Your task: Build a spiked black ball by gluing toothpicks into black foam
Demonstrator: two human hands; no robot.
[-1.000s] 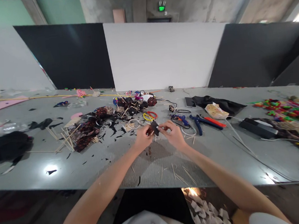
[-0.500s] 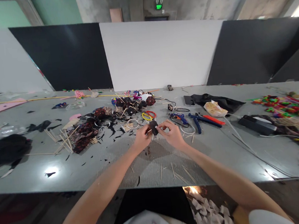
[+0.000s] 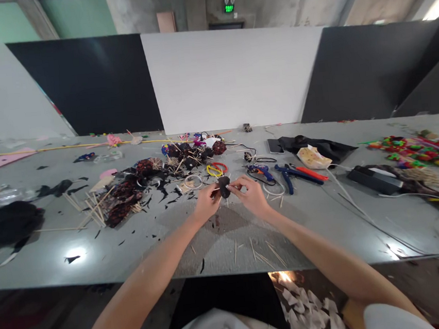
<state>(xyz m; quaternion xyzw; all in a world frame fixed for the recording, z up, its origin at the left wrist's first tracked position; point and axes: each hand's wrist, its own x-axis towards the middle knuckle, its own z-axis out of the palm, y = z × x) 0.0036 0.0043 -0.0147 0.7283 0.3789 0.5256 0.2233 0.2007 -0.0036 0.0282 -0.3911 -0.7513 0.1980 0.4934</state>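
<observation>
Above the middle of the grey table, a small dark ball (image 3: 225, 186) with thin wooden sticks poking out is held between my two hands. My left hand (image 3: 206, 203) is closed round its left side, with a stick near the fingers. From the right, the thumb and fingers of my right hand (image 3: 250, 195) pinch at the ball's edge. Just behind lie a yellow ring (image 3: 214, 171) and a red ring (image 3: 222, 166). A blue glue gun (image 3: 261, 172) rests to the right of my right hand.
Dark stick-studded balls (image 3: 187, 154) crowd the table behind my hands. Loose wooden sticks (image 3: 96, 210) and black scraps lie left. Right are blue pliers (image 3: 286, 176), a red-handled tool (image 3: 312, 173), a phone (image 3: 275, 146), a black box (image 3: 374, 179) and a white cable (image 3: 358, 213). Upright panels (image 3: 234, 77) stand behind.
The dark ball has turned between my fingers, showing a more rounded, two-lobed outline. Both hands stay in nearly the same place; the whole view has shifted slightly.
</observation>
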